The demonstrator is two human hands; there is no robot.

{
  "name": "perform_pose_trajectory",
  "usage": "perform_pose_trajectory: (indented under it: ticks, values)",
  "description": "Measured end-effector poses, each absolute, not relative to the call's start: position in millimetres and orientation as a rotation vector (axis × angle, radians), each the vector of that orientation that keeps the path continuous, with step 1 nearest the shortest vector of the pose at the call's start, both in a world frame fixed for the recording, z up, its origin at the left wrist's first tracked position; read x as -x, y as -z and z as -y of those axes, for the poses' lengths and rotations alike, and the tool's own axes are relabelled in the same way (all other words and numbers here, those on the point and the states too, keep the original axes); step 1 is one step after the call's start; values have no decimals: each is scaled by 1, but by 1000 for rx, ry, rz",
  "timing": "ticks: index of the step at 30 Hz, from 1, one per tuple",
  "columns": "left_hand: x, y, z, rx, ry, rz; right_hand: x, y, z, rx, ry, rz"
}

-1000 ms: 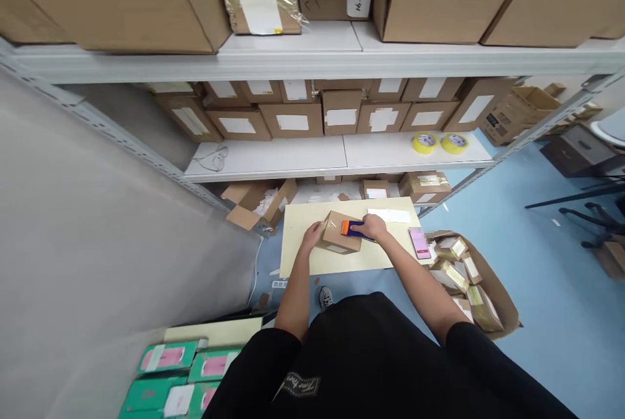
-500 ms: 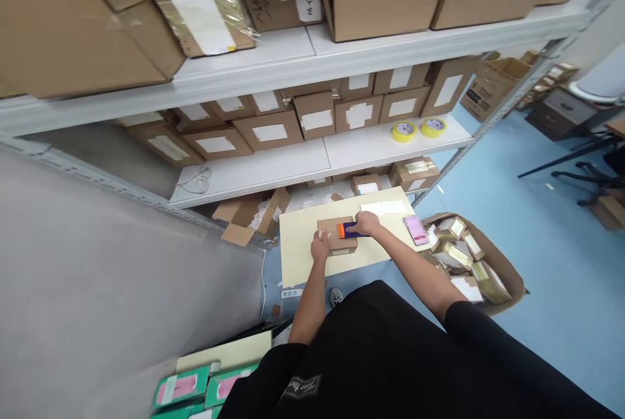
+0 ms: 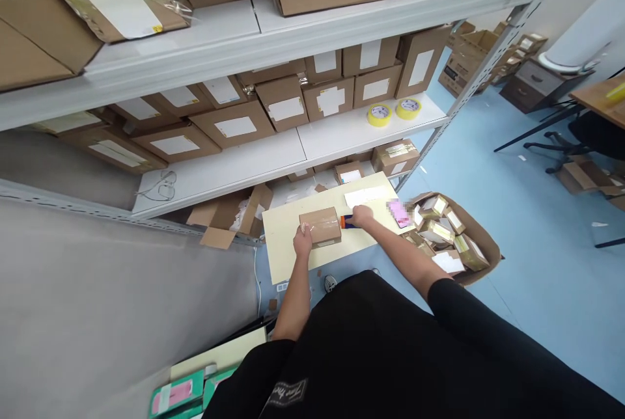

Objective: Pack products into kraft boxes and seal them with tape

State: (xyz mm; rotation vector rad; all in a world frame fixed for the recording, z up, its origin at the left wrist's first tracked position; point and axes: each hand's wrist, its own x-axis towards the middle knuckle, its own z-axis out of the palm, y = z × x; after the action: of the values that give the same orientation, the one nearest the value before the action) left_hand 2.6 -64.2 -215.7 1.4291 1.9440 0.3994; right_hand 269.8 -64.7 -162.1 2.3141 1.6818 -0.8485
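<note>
A small cardboard box (image 3: pixel 321 224) lies on the pale yellow table (image 3: pixel 283 256), with a strip of clear tape along its top. My left hand (image 3: pixel 303 241) grips the box at its left end. At the box's right end, my right hand (image 3: pixel 362 216) is closed around a tape dispenser (image 3: pixel 347 221), dark blue with an orange front. The dispenser's front sits against the box's right edge. White paper sheets (image 3: pixel 365 196) lie behind my right hand, and a pink phone (image 3: pixel 399 213) rests near the table's right edge.
A large open carton (image 3: pixel 488 263) full of small taped boxes stands right of the table. Shelving (image 3: pixel 244 175) ahead holds labelled boxes and two yellow tape rolls (image 3: pixel 379 114). An open carton (image 3: pixel 219 237) sits left of the table. Green boxes (image 3: pixel 176 395) lie behind at lower left.
My right hand has drawn the tape dispenser rightward across the box top to its right end, leaving tape along it. My left hand stays on the box. The camera view has shifted.
</note>
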Motion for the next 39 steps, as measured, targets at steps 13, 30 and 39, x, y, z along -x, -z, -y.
perform_pose_trajectory:
  ticks: [13, 30, 39]
  values:
    - [0, 222, 59, -1383, -348, -1973, -322, 243, 120, -2464, 894, -1382]
    - [-6, 217, 63, -1281, -422, -1904, -194, 197, 115, -2760, 1603, -1699]
    - [10, 266, 82, -1139, -924, -1346, -209, 220, 121, -3022, 2550, -1156]
